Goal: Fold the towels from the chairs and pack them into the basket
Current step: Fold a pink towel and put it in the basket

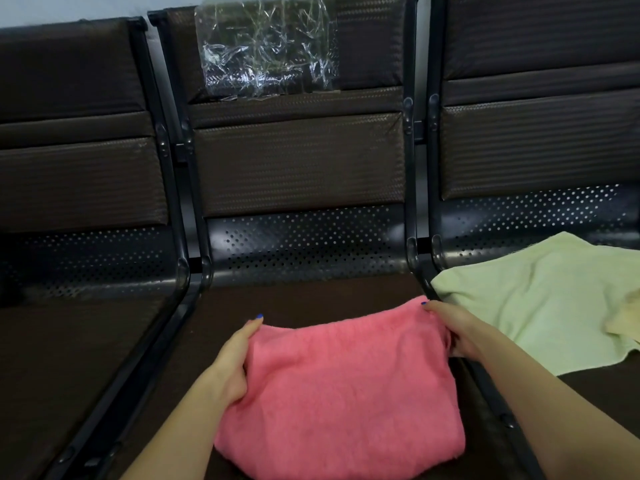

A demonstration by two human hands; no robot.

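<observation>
Pink towel (pixel 343 393) folded, lying on the middle chair seat (pixel 221 306), near edge. Left hand (pixel 232 362) grips its left edge, right hand (pixel 453 327) pinches the far-right corner. Light green towel (pixel 533 299) spread on the right seat, pale yellow cloth (pixel 627 323) on top at far right.

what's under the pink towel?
The pink towel lies on the middle chair seat; both hands grip its far corners. Anything beneath it is covered.

Looks like a waiting room: a row of linked dark padded chairs (pixel 298 161) with perforated metal backs.
</observation>
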